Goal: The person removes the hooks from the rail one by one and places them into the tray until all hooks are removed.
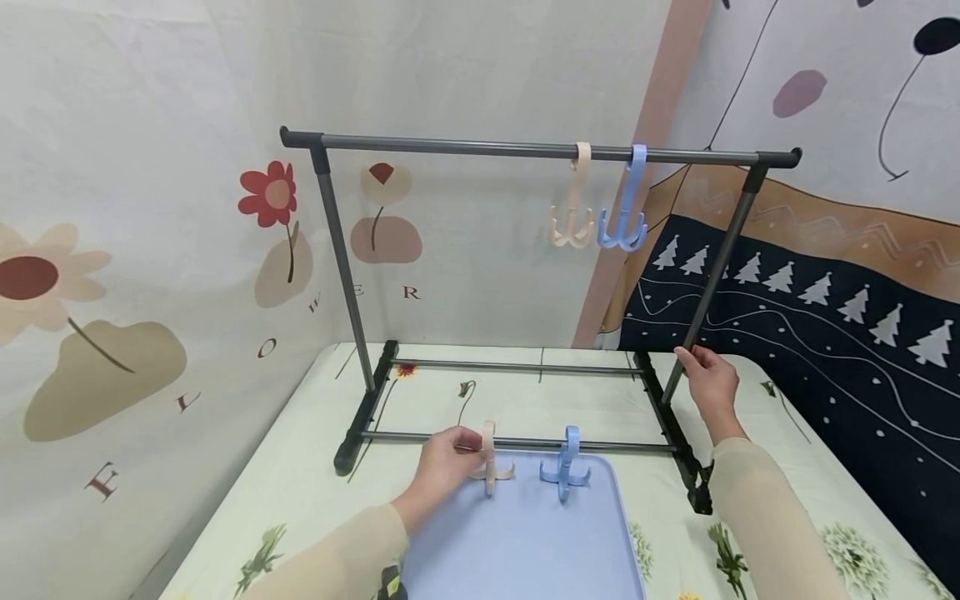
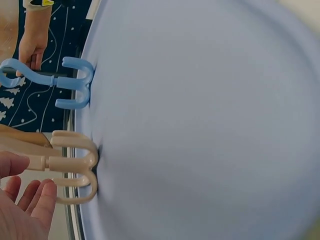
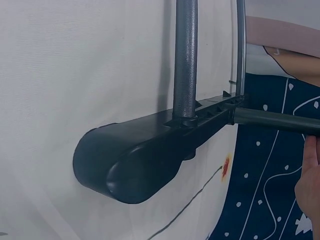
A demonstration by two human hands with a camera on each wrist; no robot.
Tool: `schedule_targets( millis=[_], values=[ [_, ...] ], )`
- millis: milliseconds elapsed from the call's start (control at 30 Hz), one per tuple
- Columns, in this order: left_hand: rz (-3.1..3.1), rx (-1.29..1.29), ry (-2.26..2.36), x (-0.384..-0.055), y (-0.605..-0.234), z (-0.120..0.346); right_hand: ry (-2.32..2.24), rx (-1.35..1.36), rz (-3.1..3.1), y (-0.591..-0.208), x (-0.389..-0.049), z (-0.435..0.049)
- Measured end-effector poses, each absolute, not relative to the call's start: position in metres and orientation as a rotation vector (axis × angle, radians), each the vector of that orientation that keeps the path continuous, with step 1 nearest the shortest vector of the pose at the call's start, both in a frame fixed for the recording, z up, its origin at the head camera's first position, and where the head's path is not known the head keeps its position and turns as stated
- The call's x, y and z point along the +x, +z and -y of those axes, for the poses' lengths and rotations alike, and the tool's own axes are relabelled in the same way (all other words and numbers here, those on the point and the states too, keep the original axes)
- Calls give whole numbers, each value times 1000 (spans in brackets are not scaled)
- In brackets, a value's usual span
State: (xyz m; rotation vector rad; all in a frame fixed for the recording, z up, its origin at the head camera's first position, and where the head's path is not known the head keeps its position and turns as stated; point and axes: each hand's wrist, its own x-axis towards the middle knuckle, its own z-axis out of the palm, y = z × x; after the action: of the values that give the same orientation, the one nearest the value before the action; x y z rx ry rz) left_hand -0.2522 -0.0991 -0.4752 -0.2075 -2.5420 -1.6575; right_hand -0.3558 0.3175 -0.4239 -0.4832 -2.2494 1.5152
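Observation:
A beige four-pronged hanging hook (image 1: 490, 479) stands on its prongs at the far end of a blue tray (image 1: 525, 546). My left hand (image 1: 444, 462) is at its left side; in the left wrist view, the thumb overlaps the hook's neck and the fingers are spread apart from the thumb. To its right on the tray stands a matching blue hook (image 1: 564, 468). With thumb and fingers, my right hand (image 1: 712, 390) holds the right post (image 1: 716, 271) of a dark metal clothes rack, low down near its base.
Another beige hook (image 1: 573, 200) and a second blue hook (image 1: 624, 204) hang side by side from the rack's top bar (image 1: 450, 146), right of its middle. The rack's black feet (image 1: 366, 417) stand on a floral tablecloth (image 1: 300, 500). Printed cloths hang behind and to the right.

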Motion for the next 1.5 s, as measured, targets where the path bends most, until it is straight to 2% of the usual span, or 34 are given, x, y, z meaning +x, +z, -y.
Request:
schedule_targets(
  millis=[567,1167,1500],
  values=[
    [2465,52,-1723,-271,-444,124,1433,-514,2275,-428,-351,-319],
    [2321,164,-1683,-309,-399,192,1230,-510,2412,-429,-329,-314],
    [2263,259,-1539,-324,-376,226,1237,-357,2434,-416,-329,-299]
  ],
)
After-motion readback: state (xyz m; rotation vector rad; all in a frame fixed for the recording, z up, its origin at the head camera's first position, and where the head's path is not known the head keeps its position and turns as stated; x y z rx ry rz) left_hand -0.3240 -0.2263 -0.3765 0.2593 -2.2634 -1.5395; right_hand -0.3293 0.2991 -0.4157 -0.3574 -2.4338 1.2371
